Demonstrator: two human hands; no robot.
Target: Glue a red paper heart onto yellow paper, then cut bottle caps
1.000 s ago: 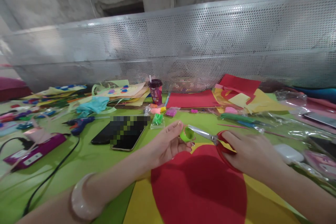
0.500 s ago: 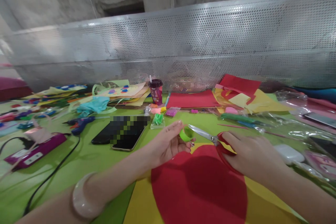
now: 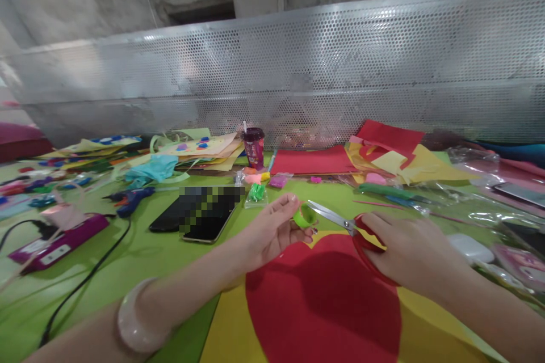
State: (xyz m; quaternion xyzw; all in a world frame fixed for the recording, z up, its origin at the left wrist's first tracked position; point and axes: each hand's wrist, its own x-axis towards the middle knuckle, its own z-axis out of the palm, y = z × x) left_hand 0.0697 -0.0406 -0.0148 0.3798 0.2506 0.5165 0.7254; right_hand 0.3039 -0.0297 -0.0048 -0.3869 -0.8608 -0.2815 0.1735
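My left hand [image 3: 279, 229] pinches a small lime-green ring [image 3: 304, 215], perhaps a curled strip, between thumb and fingers. A pale bracelet [image 3: 142, 317] circles the left wrist. In my right hand [image 3: 404, 247] are scissors [image 3: 332, 216] with red handles; their silver blades look nearly together. The blade tips point left, close beside the green ring's upper edge; whether they touch it I cannot tell. Below both hands lies a large red heart-shaped paper [image 3: 326, 306] on a yellow sheet [image 3: 227, 329]. The other fingers of the left hand are loosely curled under the ring.
Two phones [image 3: 208, 221] lie left of my hands, near a glue gun [image 3: 131, 201] and a purple power strip [image 3: 59, 247] with a black cord. Behind stand a lidded cup [image 3: 254, 150] and red sheets [image 3: 313, 160]. A white case [image 3: 467, 247] lies at right.
Both hands, with the green ring and the scissors, have shifted very slightly to the right. Both grips are the same, and the paper heart lies where it was.
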